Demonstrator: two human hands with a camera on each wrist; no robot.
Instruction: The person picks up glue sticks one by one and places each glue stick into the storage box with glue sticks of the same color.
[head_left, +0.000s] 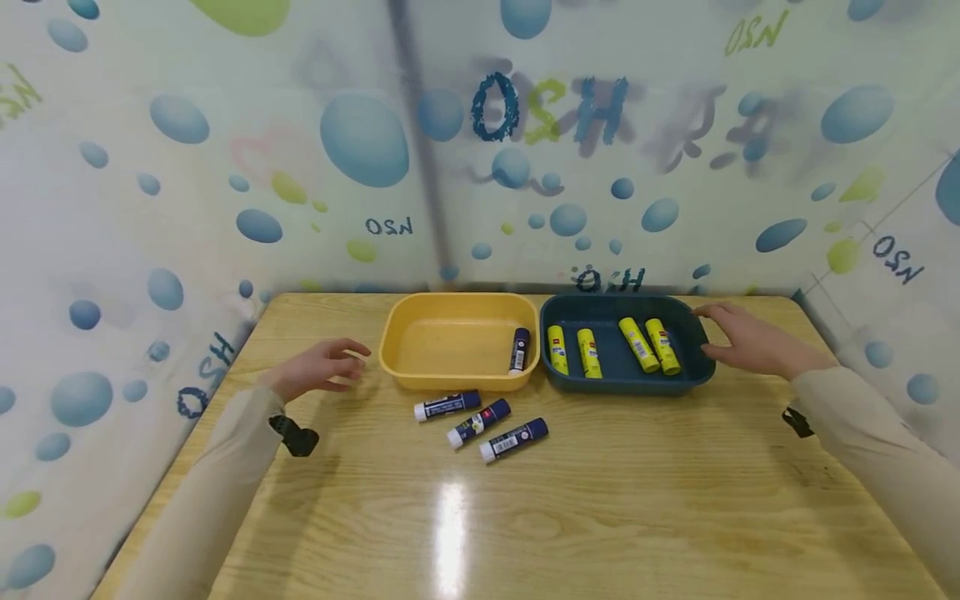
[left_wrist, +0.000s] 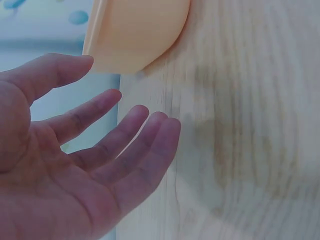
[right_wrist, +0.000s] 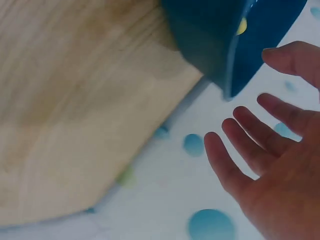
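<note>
My left hand is held just left of the yellow tray, its fingers spread and loosely bent around nothing; the left wrist view shows the same hand beside the tray's wall. At the right end of the dark blue tray is my right hand, fingers apart, holding nothing. Whether it touches the rim, I cannot tell in the head view; in the right wrist view this hand shows a gap from the blue tray.
One dark glue stick lies in the yellow tray, and several yellow glue sticks lie in the blue one. Three dark glue sticks with white ends lie on the wooden table in front. A patterned curtain stands behind.
</note>
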